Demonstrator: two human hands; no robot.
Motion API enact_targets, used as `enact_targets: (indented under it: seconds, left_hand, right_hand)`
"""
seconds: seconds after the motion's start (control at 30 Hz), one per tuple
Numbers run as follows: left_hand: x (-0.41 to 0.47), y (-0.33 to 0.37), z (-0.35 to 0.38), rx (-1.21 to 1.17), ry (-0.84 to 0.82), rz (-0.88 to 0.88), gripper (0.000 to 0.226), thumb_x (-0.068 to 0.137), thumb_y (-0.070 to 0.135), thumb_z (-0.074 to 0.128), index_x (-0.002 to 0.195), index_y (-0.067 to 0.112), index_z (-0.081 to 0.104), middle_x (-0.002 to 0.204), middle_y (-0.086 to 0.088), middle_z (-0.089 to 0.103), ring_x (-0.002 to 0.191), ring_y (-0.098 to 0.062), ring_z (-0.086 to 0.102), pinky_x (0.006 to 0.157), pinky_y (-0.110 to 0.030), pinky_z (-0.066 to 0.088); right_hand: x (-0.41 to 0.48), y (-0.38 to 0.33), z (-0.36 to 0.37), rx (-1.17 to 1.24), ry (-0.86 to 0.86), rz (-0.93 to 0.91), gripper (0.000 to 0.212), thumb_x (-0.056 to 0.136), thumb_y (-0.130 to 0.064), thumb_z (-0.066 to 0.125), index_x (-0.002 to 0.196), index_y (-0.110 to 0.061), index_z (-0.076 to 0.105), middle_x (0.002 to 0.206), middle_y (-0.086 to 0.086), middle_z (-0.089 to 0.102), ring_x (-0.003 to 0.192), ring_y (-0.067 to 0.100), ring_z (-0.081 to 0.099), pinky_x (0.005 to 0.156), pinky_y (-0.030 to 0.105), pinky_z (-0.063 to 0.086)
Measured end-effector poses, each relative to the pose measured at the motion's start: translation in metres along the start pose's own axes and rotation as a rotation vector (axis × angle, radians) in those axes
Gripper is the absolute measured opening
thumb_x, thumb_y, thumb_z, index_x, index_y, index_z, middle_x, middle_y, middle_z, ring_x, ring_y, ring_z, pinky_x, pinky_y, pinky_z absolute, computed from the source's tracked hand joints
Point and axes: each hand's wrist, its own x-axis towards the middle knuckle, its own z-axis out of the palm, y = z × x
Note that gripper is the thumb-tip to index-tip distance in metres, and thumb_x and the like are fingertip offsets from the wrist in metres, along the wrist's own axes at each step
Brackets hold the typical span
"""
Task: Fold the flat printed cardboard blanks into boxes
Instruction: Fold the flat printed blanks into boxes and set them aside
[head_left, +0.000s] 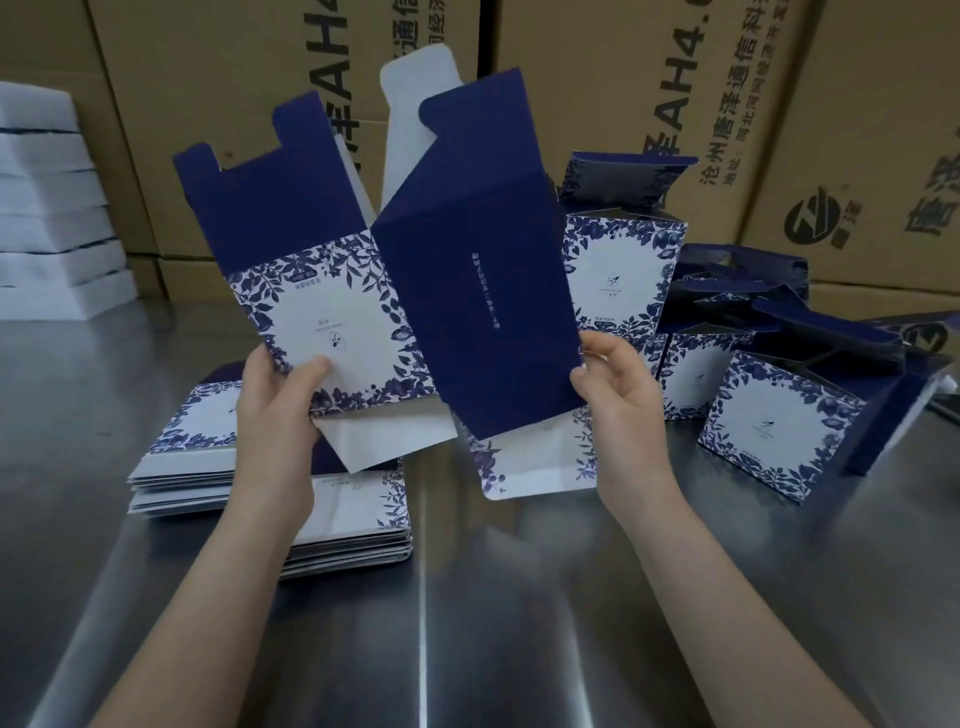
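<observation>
One partly opened cardboard blank (467, 322) is held up at frame centre above the steel table (519, 623). Its floral panel is pinched by the left hand (283, 400) and its blue panel's edge by the right hand (621, 395), fingers curled. Two stacks of flat blanks (358, 525) are seen lower left, and at least three folded boxes (779, 436) at right

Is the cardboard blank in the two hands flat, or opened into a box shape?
Partly opened: the held blank bends at the crease between its floral and dark blue panels; its end flaps stand unfolded.
</observation>
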Motion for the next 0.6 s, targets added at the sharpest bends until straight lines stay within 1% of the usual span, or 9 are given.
enact_targets:
  seconds: [0.1, 0.17, 0.23, 0.27, 0.33, 0.4, 0.5, 0.53, 0.6]
  left_hand:
    - [-0.005, 0.0, 0.005, -0.025, -0.051, 0.027, 0.028, 0.09, 0.018, 0.054, 0.118, 0.024, 0.058, 0.102, 0.017, 0.068, 0.093, -0.005, 0.065, 0.065, -0.018, 0.051]
    - [-0.007, -0.001, 0.008, -0.008, -0.105, 0.054, 0.032, 0.096, 0.006, 0.048, 0.126, 0.016, 0.055, 0.102, 0.024, 0.066, 0.096, -0.002, 0.064, 0.073, -0.02, 0.051]
    - [-0.011, 0.001, 0.011, -0.092, -0.151, 0.015, 0.029, 0.098, 0.009, 0.046, 0.122, 0.022, 0.056, 0.116, 0.012, 0.068, 0.107, -0.013, 0.063, 0.086, -0.033, 0.05]
    - [-0.012, 0.002, 0.014, -0.124, -0.17, 0.001, 0.028, 0.099, 0.011, 0.044, 0.121, 0.024, 0.056, 0.121, 0.005, 0.067, 0.11, -0.018, 0.062, 0.088, -0.038, 0.05]
    - [-0.014, 0.003, 0.019, -0.155, -0.226, 0.014, 0.029, 0.1, 0.01, 0.042, 0.124, 0.021, 0.054, 0.122, -0.001, 0.065, 0.107, -0.02, 0.062, 0.082, -0.034, 0.052]
    - [-0.017, 0.001, 0.022, -0.195, -0.299, 0.037, 0.032, 0.097, 0.011, 0.043, 0.128, 0.016, 0.051, 0.117, -0.001, 0.065, 0.097, -0.016, 0.062, 0.076, -0.028, 0.051]
    - [-0.023, -0.002, 0.028, -0.215, -0.408, 0.03, 0.037, 0.092, 0.021, 0.042, 0.126, 0.017, 0.055, 0.113, 0.002, 0.066, 0.094, -0.016, 0.059, 0.079, -0.03, 0.046]
    - [-0.024, -0.004, 0.031, -0.226, -0.439, 0.031, 0.035, 0.093, 0.022, 0.04, 0.124, 0.013, 0.055, 0.103, 0.006, 0.069, 0.09, -0.013, 0.06, 0.078, -0.028, 0.045]
    - [-0.03, -0.003, 0.036, -0.258, -0.464, 0.026, 0.046, 0.096, 0.021, 0.032, 0.129, -0.011, 0.041, 0.083, 0.015, 0.069, 0.078, -0.004, 0.064, 0.07, -0.019, 0.049]
  right_hand:
    - [-0.003, 0.0, 0.002, 0.002, 0.032, -0.073, 0.036, 0.097, 0.003, 0.042, 0.108, -0.026, 0.062, 0.096, -0.011, 0.073, 0.094, 0.004, 0.066, 0.078, 0.016, 0.051]
    - [-0.004, 0.001, 0.004, -0.003, 0.035, -0.113, 0.04, 0.098, 0.0, 0.041, 0.112, -0.031, 0.063, 0.106, -0.01, 0.071, 0.102, 0.005, 0.064, 0.083, 0.017, 0.049]
    - [-0.006, 0.002, 0.007, -0.014, 0.032, -0.145, 0.042, 0.098, -0.002, 0.041, 0.113, -0.035, 0.062, 0.113, -0.015, 0.068, 0.108, 0.001, 0.061, 0.086, 0.014, 0.047]
    - [-0.006, 0.002, 0.008, -0.024, 0.028, -0.158, 0.041, 0.097, -0.004, 0.042, 0.114, -0.037, 0.061, 0.113, -0.022, 0.067, 0.109, -0.003, 0.059, 0.087, 0.012, 0.045]
    - [-0.008, 0.003, 0.011, -0.048, 0.016, -0.172, 0.04, 0.095, -0.01, 0.042, 0.114, -0.041, 0.059, 0.113, -0.029, 0.064, 0.113, -0.006, 0.056, 0.089, 0.009, 0.042]
    - [-0.01, 0.006, 0.014, -0.067, 0.002, -0.176, 0.038, 0.093, -0.014, 0.041, 0.114, -0.041, 0.057, 0.115, -0.029, 0.063, 0.114, -0.005, 0.055, 0.091, 0.009, 0.04]
    - [-0.014, 0.01, 0.019, -0.089, -0.029, -0.173, 0.03, 0.093, -0.019, 0.043, 0.11, -0.039, 0.057, 0.106, -0.032, 0.063, 0.104, -0.009, 0.056, 0.086, 0.007, 0.04]
    - [-0.016, 0.01, 0.021, -0.105, -0.04, -0.171, 0.027, 0.093, -0.021, 0.043, 0.11, -0.038, 0.056, 0.105, -0.032, 0.063, 0.102, -0.009, 0.057, 0.085, 0.008, 0.041]
    - [-0.019, 0.012, 0.024, -0.136, -0.071, -0.167, 0.025, 0.094, -0.025, 0.043, 0.112, -0.037, 0.056, 0.109, -0.028, 0.063, 0.104, -0.006, 0.057, 0.087, 0.01, 0.041]
